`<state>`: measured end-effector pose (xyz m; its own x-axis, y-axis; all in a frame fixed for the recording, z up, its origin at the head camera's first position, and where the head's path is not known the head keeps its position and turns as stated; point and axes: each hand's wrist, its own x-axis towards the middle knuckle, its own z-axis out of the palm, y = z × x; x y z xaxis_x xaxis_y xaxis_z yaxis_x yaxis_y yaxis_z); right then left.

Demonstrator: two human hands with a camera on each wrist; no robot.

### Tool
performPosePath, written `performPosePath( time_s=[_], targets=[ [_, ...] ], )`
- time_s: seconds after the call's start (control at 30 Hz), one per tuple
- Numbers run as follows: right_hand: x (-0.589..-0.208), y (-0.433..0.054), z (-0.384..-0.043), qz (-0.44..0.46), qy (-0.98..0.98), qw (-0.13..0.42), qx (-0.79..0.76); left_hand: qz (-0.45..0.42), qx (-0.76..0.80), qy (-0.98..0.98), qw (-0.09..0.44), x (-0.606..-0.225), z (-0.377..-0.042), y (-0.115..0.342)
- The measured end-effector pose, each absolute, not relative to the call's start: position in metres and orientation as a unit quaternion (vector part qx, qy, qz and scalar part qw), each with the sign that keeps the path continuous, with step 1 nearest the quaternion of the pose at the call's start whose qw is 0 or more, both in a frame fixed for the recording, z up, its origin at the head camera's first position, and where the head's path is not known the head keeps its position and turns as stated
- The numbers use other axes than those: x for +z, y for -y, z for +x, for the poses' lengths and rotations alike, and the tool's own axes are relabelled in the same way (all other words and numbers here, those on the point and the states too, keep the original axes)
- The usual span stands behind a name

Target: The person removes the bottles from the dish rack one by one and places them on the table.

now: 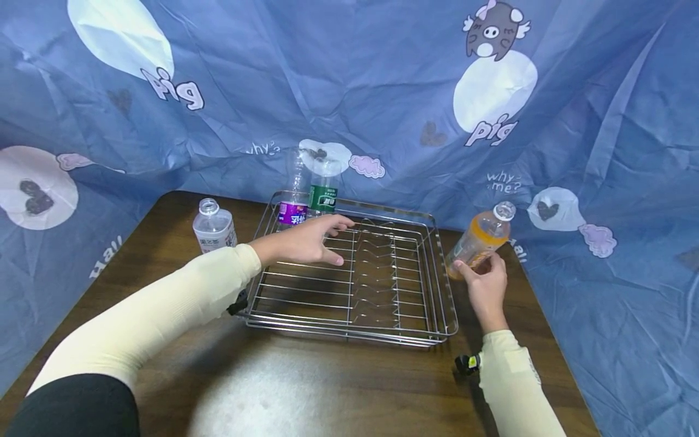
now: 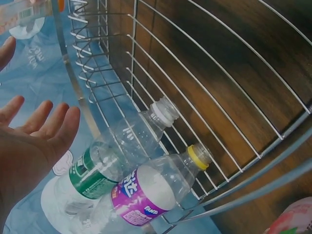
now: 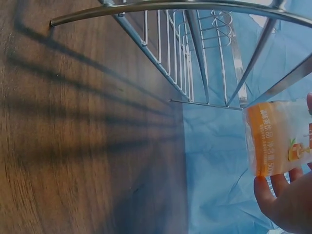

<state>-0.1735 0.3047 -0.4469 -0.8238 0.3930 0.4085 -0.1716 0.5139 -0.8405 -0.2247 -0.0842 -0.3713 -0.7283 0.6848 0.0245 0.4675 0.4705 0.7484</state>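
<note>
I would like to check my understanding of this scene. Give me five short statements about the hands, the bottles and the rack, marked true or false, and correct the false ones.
1. The right hand grips the orange bottle. True.
2. The left hand grips a bottle too. False: it holds nothing, and its fingers are extended above the rack.
3. The purple-label bottle and the green-label bottle are neck down in the rack. True.
4. The clear bottle is inside the rack. False: it stands on the table, left of the rack.
5. The cloth behind the table is blue with printed pictures. True.
</note>
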Motion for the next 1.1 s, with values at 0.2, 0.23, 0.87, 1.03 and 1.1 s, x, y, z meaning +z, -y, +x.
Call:
performPosePath(
  time_s=[0.2,0.23,0.87,1.03,1.1],
  targets=[
    [-0.451,-0.306,-0.174,-0.076,0.824,0.288,0.483,0.331,0.4,-0.841,0.152,-0.369,-0.223,0.088],
    [-0.451,-0.306,-0.174,-0.078,0.825,0.288,0.481,0.327,0.402,-0.841,0.154,-0.369,-0.222,0.088],
    [-0.462,-0.309,-0.175,-0.105,0.844,0.251,0.462,0.313,0.402,-0.848,0.146,-0.37,-0.219,0.106],
    [-0.465,-0.31,-0.175,-0.11,0.849,0.238,0.458,0.306,0.407,-0.848,0.145,-0.372,-0.217,0.111],
    [-0.467,-0.31,-0.176,-0.112,0.85,0.236,0.457,0.308,0.407,-0.849,0.139,-0.373,-0.216,0.113]
  ],
)
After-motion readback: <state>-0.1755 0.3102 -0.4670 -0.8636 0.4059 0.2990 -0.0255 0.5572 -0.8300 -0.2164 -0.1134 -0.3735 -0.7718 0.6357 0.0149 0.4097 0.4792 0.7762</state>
